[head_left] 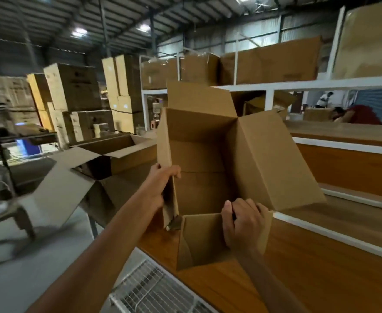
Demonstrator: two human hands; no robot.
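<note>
Open cardboard box at centre, tilted, mouth toward the camera, flaps spread at 12, 3, 6 and 9 o'clock; resting on the wooden table or held just over it, impossible to tell. At the box's 9 o'clock, left hand, fingers curled over the edge of the left flap, clamped on it. At 5 o'clock, right hand, thumb and fingers gripping the top edge of the near flap. Hands apart, one either side of the opening. Second open carton at 9 o'clock, just beside the held box. White wire rack at 6 o'clock. Stacked cartons at 10 o'clock, well back
</note>
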